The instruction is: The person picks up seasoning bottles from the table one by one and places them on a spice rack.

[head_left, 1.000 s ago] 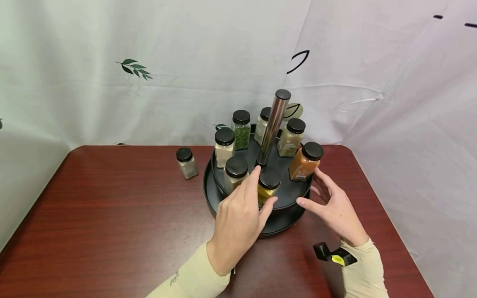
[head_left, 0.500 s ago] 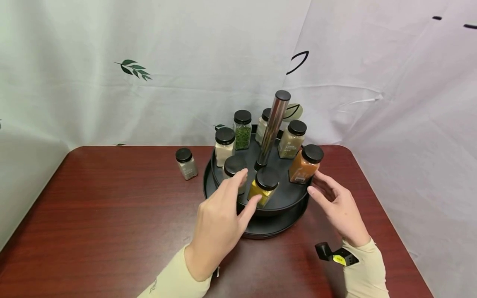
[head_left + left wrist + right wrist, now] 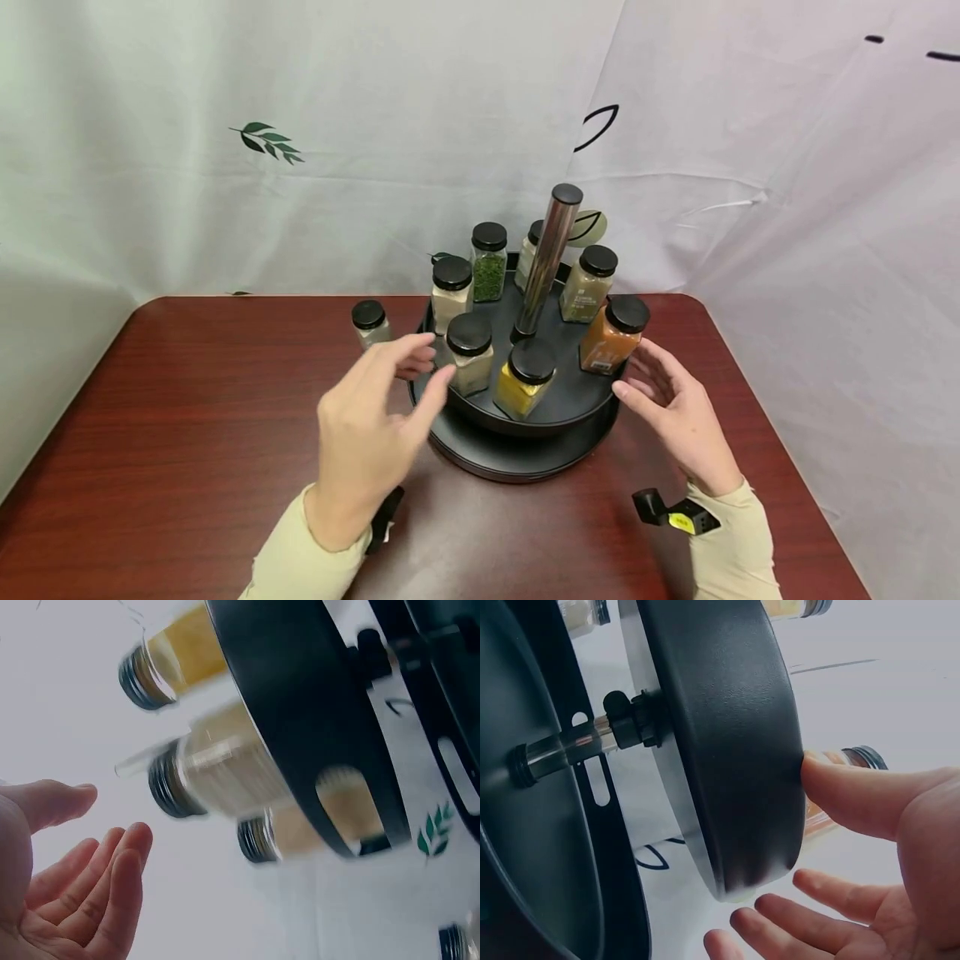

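A black two-tier turntable rack (image 3: 517, 457) with a shiny centre pole (image 3: 551, 250) carries several black-capped spice jars on its upper tier (image 3: 566, 392). At the front stand a yellow spice jar (image 3: 521, 390) and a beige spice jar (image 3: 472, 371). My left hand (image 3: 375, 425) hovers at the rack's left, fingers loosely bent and holding nothing; in the left wrist view its fingertips are apart from the jars. At the right, my right hand (image 3: 678, 421) has its thumb at the upper tier's rim, below the orange spice jar (image 3: 609, 340), fingers spread beside it.
A lone spice jar (image 3: 371, 321) stands on the brown table (image 3: 187, 433), left of the rack and partly behind my left hand. A white curtain (image 3: 360, 150) hangs behind the table and along its sides.
My left hand has moved from the yellow jar leftward, past the beige jar, to the rack's left side. The front jars have shifted slightly left. My right hand stays at the rim.
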The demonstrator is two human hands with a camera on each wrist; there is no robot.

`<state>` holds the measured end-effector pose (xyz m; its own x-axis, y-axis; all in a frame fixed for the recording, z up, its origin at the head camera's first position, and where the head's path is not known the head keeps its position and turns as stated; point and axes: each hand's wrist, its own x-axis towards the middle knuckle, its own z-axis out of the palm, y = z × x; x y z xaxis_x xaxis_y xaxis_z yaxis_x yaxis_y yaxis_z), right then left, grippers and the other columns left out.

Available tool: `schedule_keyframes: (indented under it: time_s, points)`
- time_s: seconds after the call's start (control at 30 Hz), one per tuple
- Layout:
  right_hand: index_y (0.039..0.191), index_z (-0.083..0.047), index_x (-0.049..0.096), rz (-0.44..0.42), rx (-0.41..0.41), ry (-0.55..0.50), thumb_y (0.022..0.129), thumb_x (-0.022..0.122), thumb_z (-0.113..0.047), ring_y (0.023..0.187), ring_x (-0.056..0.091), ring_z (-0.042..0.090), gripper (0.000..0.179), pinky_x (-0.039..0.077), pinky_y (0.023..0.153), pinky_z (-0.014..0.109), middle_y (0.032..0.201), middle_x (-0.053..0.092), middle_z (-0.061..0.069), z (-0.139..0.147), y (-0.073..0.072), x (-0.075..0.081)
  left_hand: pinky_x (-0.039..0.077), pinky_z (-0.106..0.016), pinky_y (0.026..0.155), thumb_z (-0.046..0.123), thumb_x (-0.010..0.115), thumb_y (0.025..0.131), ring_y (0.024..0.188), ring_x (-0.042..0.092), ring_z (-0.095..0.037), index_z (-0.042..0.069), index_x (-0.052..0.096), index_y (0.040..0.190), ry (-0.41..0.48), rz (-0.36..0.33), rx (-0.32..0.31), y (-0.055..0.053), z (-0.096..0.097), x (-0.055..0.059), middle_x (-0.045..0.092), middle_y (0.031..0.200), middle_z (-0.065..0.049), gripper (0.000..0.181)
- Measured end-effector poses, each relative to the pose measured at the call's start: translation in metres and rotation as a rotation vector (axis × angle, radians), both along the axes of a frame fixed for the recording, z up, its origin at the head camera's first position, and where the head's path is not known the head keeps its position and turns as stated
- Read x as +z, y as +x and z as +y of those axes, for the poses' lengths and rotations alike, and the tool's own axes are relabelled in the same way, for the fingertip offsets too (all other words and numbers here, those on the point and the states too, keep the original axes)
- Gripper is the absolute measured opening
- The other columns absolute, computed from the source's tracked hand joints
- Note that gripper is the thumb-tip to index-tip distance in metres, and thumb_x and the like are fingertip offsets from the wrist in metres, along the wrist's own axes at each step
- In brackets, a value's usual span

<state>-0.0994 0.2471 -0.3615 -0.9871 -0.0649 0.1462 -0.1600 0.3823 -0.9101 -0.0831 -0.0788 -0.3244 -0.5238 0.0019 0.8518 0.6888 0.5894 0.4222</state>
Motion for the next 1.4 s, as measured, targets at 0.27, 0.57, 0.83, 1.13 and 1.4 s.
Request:
schedule_keyframes:
  time_s: [0.27,0.57,0.83,1.13,1.4]
  points:
    - [0.155,-0.007,0.036,-0.021,0.023,-0.034,0.095,0.070,-0.007,0.125,0.053,0.003,0.070,0.047,0.100,0.021,0.153,0.042,0.018,-0.002,0.000,0.001,0.051,-0.021,0.072,0.010,0.077,0.085,0.074,0.069,-0.018,0.002,0.071,0.111,0.028,-0.071,0.138,-0.014,-0.028,-0.007,0.071,0.094,-0.007,0.028]
    - [0.157,-0.009,0.032,-0.042,0.043,-0.002,0.094,0.072,-0.010,0.130,0.051,0.010,0.075,0.046,0.101,0.022,0.155,0.040,0.014,0.001,-0.002,0.002,0.052,-0.011,0.070,0.003,0.080,0.082,0.071,0.071,-0.022,0.000,0.071,0.112,0.092,-0.176,0.211,-0.026,-0.043,-0.019,0.071,0.100,-0.010,0.032]
    - [0.158,-0.011,0.031,-0.030,0.080,-0.003,0.094,0.073,-0.010,0.135,0.047,0.011,0.077,0.044,0.102,0.020,0.157,0.038,0.012,0.004,-0.006,0.002,0.049,-0.043,0.072,0.008,0.082,0.083,0.084,0.063,-0.034,-0.003,0.067,0.118,-0.003,-0.297,0.336,-0.041,-0.057,-0.038,0.067,0.111,-0.019,0.040]
    - [0.159,-0.012,0.029,-0.047,0.101,0.009,0.093,0.074,-0.012,0.137,0.047,0.022,0.080,0.045,0.102,0.019,0.158,0.037,0.011,0.007,-0.011,0.002,0.046,-0.059,0.086,0.012,0.082,0.084,0.101,0.060,-0.042,-0.006,0.059,0.128,0.000,-0.483,0.419,-0.049,-0.067,-0.050,0.062,0.120,-0.025,0.053]
    - [0.159,-0.013,0.029,-0.050,0.124,0.002,0.092,0.075,-0.011,0.135,0.048,0.017,0.080,0.044,0.101,0.018,0.156,0.040,0.012,0.010,-0.014,0.001,0.044,-0.066,0.093,0.023,0.080,0.088,0.114,0.055,-0.051,-0.006,0.050,0.139,-0.030,-0.703,0.457,-0.057,-0.067,-0.056,0.055,0.133,-0.030,0.066]
